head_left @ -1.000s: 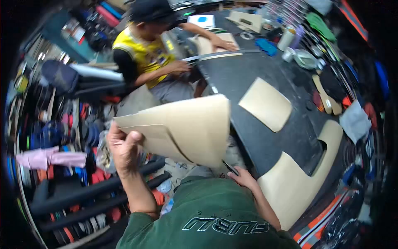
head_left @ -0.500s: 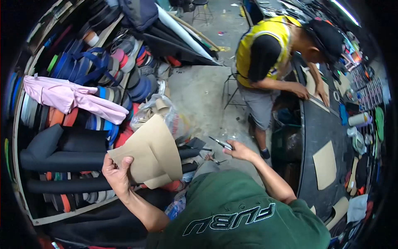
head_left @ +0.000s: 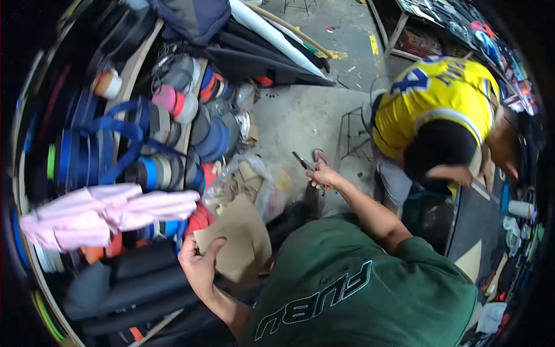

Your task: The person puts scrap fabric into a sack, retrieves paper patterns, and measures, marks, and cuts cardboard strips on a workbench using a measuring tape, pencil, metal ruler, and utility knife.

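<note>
My left hand (head_left: pixel 201 263) grips a brown cardboard piece (head_left: pixel 238 234) by its near edge, thumb on top and fingers underneath. The card is tilted, and its far end lies in front of a plastic bag (head_left: pixel 272 194) with brown scraps in it. Out ahead of my body, my right hand (head_left: pixel 324 176) is closed around a utility knife (head_left: pixel 302 160), whose blade points up and to the left, away from the card. A small red part shows beneath that hand; I cannot make out what it belongs to.
Shelves of webbing rolls (head_left: pixel 87 153) fill the left side, with a pink cloth (head_left: pixel 110 214) draped over them. Black rolls (head_left: pixel 133 283) lie below. At right, a co-worker in a yellow jersey (head_left: pixel 439 87) bends over a dark worktable (head_left: pixel 477 225). A stool (head_left: pixel 354 136) stands behind.
The view has swung, so the shelves and co-worker sit farther right. The cardboard has tipped and looks narrower. My right hand still holds the knife. The co-worker leans lower over the table.
</note>
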